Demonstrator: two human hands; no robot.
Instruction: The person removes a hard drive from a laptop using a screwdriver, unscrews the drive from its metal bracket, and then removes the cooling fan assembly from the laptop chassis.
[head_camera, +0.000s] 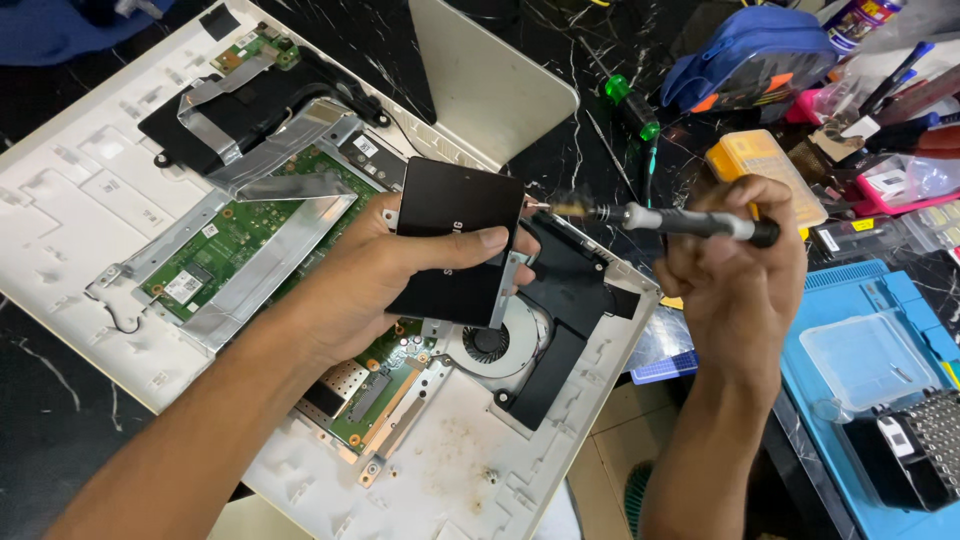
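Crowded bench (560, 150) — drive (455, 240) edge, screwdriver (690, 222)

Screwdriver tip (560, 208) blurred; drive (455, 240) hides part of the fan (490, 345)

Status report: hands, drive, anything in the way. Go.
Left hand grips black drive above open laptop. Right hand holds screwdriver, tip at drive's side edge. Nothing between them.
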